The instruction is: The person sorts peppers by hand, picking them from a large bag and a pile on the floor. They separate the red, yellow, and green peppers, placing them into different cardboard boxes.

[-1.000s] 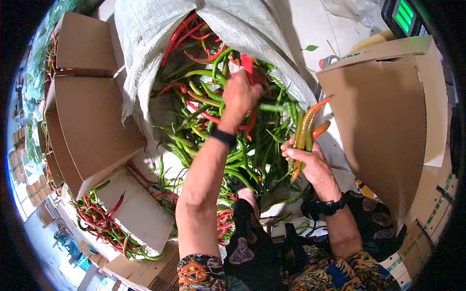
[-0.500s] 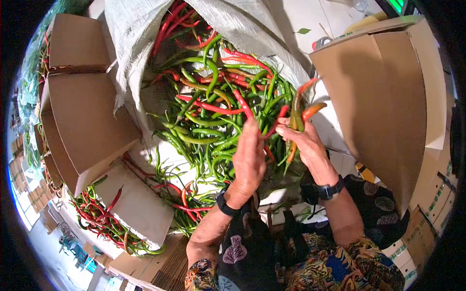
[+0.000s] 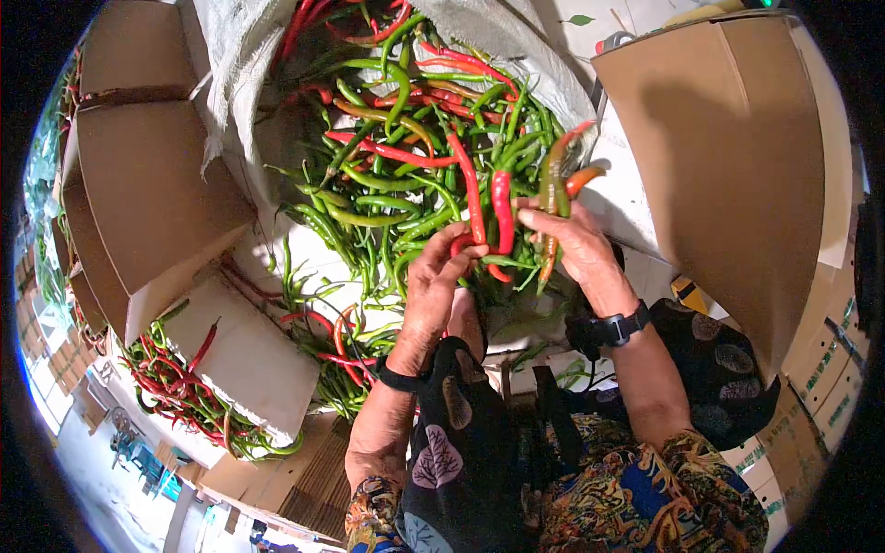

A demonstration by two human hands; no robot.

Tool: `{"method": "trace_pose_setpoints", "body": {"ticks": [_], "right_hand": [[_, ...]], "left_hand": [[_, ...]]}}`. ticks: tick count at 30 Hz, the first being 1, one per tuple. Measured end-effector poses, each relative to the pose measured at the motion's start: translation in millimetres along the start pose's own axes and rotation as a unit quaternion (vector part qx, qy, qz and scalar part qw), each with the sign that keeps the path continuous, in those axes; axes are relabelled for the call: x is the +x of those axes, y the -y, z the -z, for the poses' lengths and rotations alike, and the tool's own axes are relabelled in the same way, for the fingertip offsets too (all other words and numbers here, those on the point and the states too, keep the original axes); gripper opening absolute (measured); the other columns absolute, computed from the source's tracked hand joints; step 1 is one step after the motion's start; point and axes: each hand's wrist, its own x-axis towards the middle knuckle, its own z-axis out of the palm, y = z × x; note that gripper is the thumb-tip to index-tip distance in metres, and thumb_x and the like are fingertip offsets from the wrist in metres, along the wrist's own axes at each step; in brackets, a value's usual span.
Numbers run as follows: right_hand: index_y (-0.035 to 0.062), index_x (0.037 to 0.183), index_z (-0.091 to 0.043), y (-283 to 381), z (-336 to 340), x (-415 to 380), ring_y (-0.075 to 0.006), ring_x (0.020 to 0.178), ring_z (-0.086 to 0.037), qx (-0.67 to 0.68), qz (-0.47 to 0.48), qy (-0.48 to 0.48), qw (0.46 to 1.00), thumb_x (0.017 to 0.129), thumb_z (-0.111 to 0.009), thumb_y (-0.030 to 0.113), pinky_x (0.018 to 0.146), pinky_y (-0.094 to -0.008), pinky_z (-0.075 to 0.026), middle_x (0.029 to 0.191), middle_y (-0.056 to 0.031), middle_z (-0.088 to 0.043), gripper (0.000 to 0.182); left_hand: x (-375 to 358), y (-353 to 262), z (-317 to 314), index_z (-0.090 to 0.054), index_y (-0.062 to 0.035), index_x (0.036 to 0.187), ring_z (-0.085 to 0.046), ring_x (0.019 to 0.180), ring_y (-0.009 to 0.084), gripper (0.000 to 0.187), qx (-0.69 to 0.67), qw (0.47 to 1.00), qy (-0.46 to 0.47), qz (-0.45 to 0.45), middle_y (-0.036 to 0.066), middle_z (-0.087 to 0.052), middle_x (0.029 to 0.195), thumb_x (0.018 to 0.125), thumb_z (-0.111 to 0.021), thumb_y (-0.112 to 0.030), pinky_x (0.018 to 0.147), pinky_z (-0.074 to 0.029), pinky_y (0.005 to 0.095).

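My left hand (image 3: 435, 281) has its thumb and fingers closed on a curved red chili pepper (image 3: 463, 242) low in the pile. My right hand (image 3: 583, 247) grips a small bunch: a long green-and-red chili pepper (image 3: 553, 184) points upward, with an orange-red one (image 3: 586, 177) beside it. Between the hands stands a bright red chili (image 3: 502, 205), close to the right fingertips. A long straight red chili (image 3: 468, 184) lies just above my left fingers. Around them spreads a heap of mostly green chili peppers (image 3: 383, 203) on an opened white woven sack (image 3: 241, 83).
An open cardboard box (image 3: 728, 138) stands to the right. More cardboard boxes (image 3: 157, 184) are on the left, above a white foam box lid (image 3: 244, 369) with red and green chilies (image 3: 175, 387) beside it. Loose chilies (image 3: 341, 350) lie left of my left forearm.
My left hand has moved down and left, from the long straight red chili to the curved red one. My right hand keeps its bunch. The view has shifted slightly.
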Motion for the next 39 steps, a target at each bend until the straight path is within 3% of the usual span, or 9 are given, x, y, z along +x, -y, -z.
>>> {"method": "trace_pose_setpoints", "body": {"ticks": [6,12,18,22,23,26,27,32,39], "right_hand": [[0.0017,0.097,-0.063,-11.0,-9.6,-2.4,-0.0116,0.08,-0.06,0.024,0.004,0.124,0.992,0.079,-0.074,0.016,0.075,-0.0253,-0.047,0.092,-0.0044,-0.065,0.026],[-0.0001,0.109,-0.061,-3.2,-15.6,15.5,-0.0163,0.088,-0.064,0.158,-0.095,0.148,0.972,0.082,-0.069,0.015,0.085,-0.0302,-0.049,0.1,-0.008,-0.068,0.032],[0.0028,0.113,-0.058,-4.5,-15.3,25.9,-0.0161,0.092,-0.062,0.1,-0.041,0.209,0.972,0.079,-0.07,0.011,0.088,-0.0317,-0.048,0.103,-0.0053,-0.065,0.036],[0.0043,0.108,-0.06,29.0,-37.5,7.1,-0.0137,0.089,-0.062,-0.026,0.108,0.124,0.986,0.077,-0.073,0.014,0.088,-0.0299,-0.047,0.097,-0.0028,-0.065,0.035],[0.0039,0.105,-0.061,40.8,-32.5,6.8,-0.0138,0.089,-0.062,-0.061,0.069,0.097,0.991,0.077,-0.073,0.015,0.088,-0.0297,-0.047,0.095,-0.0043,-0.066,0.033],[0.0026,0.1,-0.062,76.9,-25.4,2.2,-0.0154,0.089,-0.063,-0.013,0.168,0.066,0.983,0.078,-0.071,0.014,0.088,-0.0297,-0.047,0.093,-0.0067,-0.067,0.026],[0.0027,0.098,-0.062,84.7,-25.6,-2.1,-0.0154,0.089,-0.063,-0.006,0.199,0.061,0.978,0.079,-0.07,0.012,0.087,-0.0291,-0.047,0.093,-0.0069,-0.067,0.022],[0.0042,0.095,-0.063,91.6,-33.1,-10.1,-0.0147,0.086,-0.063,0.059,0.242,0.015,0.968,0.08,-0.071,0.01,0.082,-0.0285,-0.048,0.092,-0.0065,-0.067,0.018],[0.0054,0.097,-0.065,107.3,-38.9,-44.9,-0.0155,0.084,-0.064,0.092,0.249,0.054,0.963,0.08,-0.072,0.011,0.081,-0.0296,-0.049,0.092,-0.0062,-0.068,0.02]], "left_hand": [[3.7,11.5,-5.0,-0.049,0.005,0.125,-0.063,0.091,0.0167,0.038,-0.168,0.985,-0.016,0.034,0.014,-0.064,0.111,0.088,-0.049,0.0,0.08,-0.047,0.0254],[6.4,-11.0,9.8,-0.053,-0.0001,0.124,-0.059,0.07,0.0086,0.039,-0.092,0.989,0.082,0.086,0.008,-0.065,0.106,0.086,-0.051,0.002,0.065,-0.046,0.0211],[2.9,-16.3,10.1,-0.061,-0.0055,0.117,-0.054,0.06,0.0034,0.027,0.019,0.986,0.159,0.048,-0.002,-0.067,0.088,0.09,-0.057,-0.005,0.055,-0.041,0.0171],[-1.1,-17.5,8.8,-0.064,-0.0062,0.11,-0.056,0.062,0.0041,0.02,0.111,0.986,0.124,0.027,0.0,-0.066,0.086,0.092,-0.054,-0.006,0.055,-0.042,0.0179],[-4.2,-13.4,14.7,-0.064,-0.0058,0.108,-0.057,0.063,0.006,0.019,0.151,0.981,0.118,0.016,0.002,-0.067,0.086,0.093,-0.053,-0.007,0.056,-0.044,0.0195],[-18.6,-8.7,23.0,-0.065,-0.0007,0.103,-0.059,0.065,0.008,0.018,0.287,0.946,0.002,-0.147,0.002,-0.065,0.079,0.092,-0.052,-0.005,0.057,-0.047,0.023],[-25.5,-21.2,26.3,-0.067,-0.0013,0.102,-0.058,0.063,0.0086,0.018,0.327,0.942,-0.001,-0.083,0.001,-0.065,0.078,0.092,-0.053,-0.006,0.057,-0.046,0.0242],[-44.5,-26.6,39.0,-0.066,-0.0018,0.105,-0.056,0.066,0.009,0.019,0.036,0.997,0.066,0.003,0.004,-0.068,0.087,0.091,-0.059,-0.012,0.059,-0.046,0.0246],[-104.6,-33.4,69.5,-0.067,-0.0018,0.104,-0.056,0.064,0.0093,0.02,0.279,0.954,-0.088,-0.071,0.003,-0.066,0.078,0.09,-0.054,-0.007,0.059,-0.045,0.0244]]}}
